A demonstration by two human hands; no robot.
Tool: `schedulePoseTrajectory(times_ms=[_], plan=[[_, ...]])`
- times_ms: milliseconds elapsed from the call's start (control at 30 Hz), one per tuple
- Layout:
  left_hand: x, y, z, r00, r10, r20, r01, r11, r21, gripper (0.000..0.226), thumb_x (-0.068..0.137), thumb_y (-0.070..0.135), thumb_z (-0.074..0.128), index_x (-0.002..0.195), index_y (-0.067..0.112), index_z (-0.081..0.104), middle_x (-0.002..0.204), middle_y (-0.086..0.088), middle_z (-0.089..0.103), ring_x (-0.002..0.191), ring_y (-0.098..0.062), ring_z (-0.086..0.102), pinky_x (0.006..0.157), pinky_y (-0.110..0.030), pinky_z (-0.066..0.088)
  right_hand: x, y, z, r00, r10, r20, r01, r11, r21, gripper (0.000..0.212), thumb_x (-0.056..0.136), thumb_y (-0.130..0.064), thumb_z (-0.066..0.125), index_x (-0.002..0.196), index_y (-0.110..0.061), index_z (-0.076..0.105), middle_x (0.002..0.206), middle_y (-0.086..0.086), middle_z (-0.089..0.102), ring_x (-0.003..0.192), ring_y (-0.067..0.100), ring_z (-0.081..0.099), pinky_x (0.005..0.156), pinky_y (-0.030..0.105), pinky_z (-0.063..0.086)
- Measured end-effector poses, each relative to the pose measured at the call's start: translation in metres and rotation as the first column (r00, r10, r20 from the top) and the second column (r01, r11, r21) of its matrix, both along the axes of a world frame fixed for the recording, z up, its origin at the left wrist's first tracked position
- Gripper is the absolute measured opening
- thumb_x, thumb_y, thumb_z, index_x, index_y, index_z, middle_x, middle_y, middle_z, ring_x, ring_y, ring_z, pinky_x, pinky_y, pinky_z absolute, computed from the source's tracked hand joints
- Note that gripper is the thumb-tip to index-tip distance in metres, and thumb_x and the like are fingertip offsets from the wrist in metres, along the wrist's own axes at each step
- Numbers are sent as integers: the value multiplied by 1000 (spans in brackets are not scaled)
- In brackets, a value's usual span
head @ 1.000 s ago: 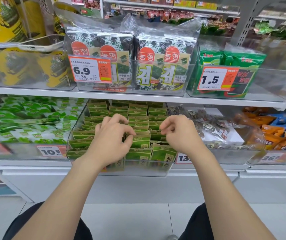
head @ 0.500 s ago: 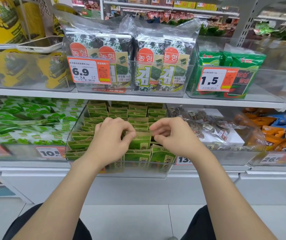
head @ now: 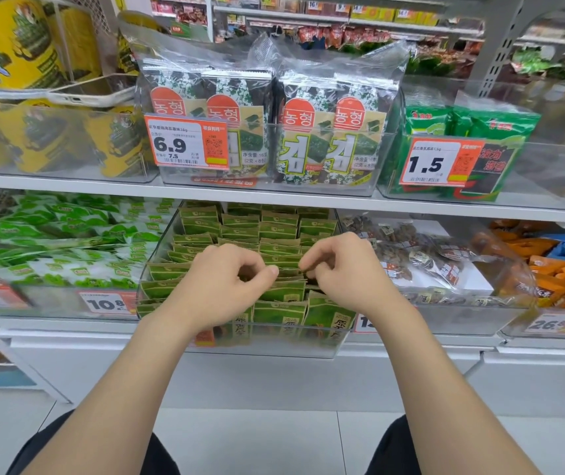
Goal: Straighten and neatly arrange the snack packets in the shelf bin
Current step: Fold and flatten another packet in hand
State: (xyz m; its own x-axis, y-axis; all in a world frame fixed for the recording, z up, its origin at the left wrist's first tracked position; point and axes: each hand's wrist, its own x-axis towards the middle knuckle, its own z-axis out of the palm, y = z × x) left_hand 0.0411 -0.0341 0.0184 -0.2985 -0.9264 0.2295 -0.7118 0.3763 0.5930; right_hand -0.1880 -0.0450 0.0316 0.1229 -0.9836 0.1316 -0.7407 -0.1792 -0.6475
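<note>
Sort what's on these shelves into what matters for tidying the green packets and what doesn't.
Job: green snack packets, their clear bin, left hand, right hand.
Idle: seaweed multipacks, 6.9 price tag, nut bags, orange packets.

Small green-and-tan snack packets (head: 240, 228) stand upright in tight rows front to back in the clear bin (head: 267, 347) at the lower shelf's middle, with the near rows leaning unevenly.

Big seaweed bags (head: 271, 132) stand in the upper middle behind a 6.9 price tag (head: 187, 142). Yellow cans (head: 17, 46) fill the upper left. Orange packets (head: 548, 272) lie far right.
</note>
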Motion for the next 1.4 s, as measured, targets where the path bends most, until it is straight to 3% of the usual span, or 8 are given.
schedulePoseTrajectory(times_ms=[100,233,500,700,833,1033,1233,1400], plan=[[0,-1,0,999,10,37,-11,1000,25,37,94,60,59,74,34,75,79,23,74,84,-2,68,103,-46,48,-1,-6,-9,993,17,-119,-16,1000,4,36,98,-6,64,83,-34,80,85,-11,73,99,16,66,96,38,58],[-2,0,-1,996,28,90,-29,1000,12,38,90,69,57,76,39,75,84,35,69,93,-1,64,110,-53,42,1,-8,-7,992,48,-117,-49,999,-2,17,97,-15,77,104,-28,84,87,-17,69,93,5,62,91,28,54],[-10,4,-8,950,76,303,-57,996,-73,50,105,65,38,83,31,68,72,10,60,102,-16,44,90,-44,27,13,-24,-1,976,-8,-217,8,1000,2,11,82,-29,92,89,-31,83,84,-16,71,86,14,70,86,41,62],[-9,2,-11,961,74,268,-64,997,-44,59,107,60,38,70,20,61,67,2,59,100,-13,42,93,-42,26,20,-27,-2,927,-82,-366,41,992,-116,4,89,-33,82,85,-32,81,89,-10,73,98,21,64,75,33,46],[-10,1,-8,953,58,297,-55,998,-21,54,107,58,39,74,22,63,69,4,59,102,-15,42,92,-42,24,21,-26,-4,958,-121,-260,84,985,-148,8,93,-30,75,87,-28,79,83,-10,72,97,19,60,74,33,51],[-9,2,-3,952,-8,307,13,1000,-14,48,95,70,48,80,30,69,119,17,68,114,-14,39,85,-39,15,29,-38,-6,961,-167,-220,129,975,-179,7,93,-28,71,90,-27,77,83,-6,71,96,21,62,77,40,59],[-7,4,-10,947,-35,319,33,999,11,65,78,92,36,84,33,63,85,13,70,107,-10,35,87,-41,22,45,-63,-10,911,-314,-267,263,942,-210,13,92,-18,69,100,-22,78,104,10,71,100,37,66,71,35,44],[-11,9,-6,926,5,378,13,999,-47,61,81,89,33,87,33,56,99,19,63,106,-14,38,90,-43,28,46,-61,-12,928,-279,-246,249,957,-146,10,91,-15,68,98,-18,74,104,10,69,96,37,67,72,37,50]])
